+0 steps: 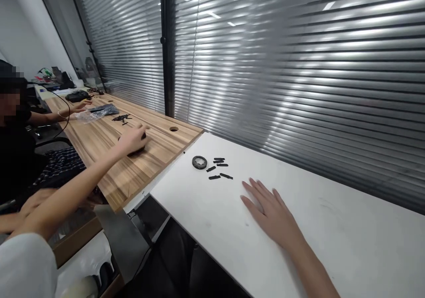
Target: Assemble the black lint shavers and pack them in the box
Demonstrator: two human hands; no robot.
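My right hand (268, 209) lies flat on the white table (299, 227), fingers spread, holding nothing. Just beyond its fingertips are several small black strips (215, 169), next to a black ring with a pale centre (199, 162). My left hand (133, 141) reaches across to the wooden table (156, 156), its fingers curled around a black object (143, 135) that is mostly hidden by the hand. Its white sleeve (23, 267) shows at the lower left.
A seated co-worker in black (16, 156) is at the left, one hand (81, 106) near a clear plastic bag (94, 114) and a pile of black parts (121, 118). A round cable hole (173, 129) is in the wood. Window blinds (265, 67) run behind both tables.
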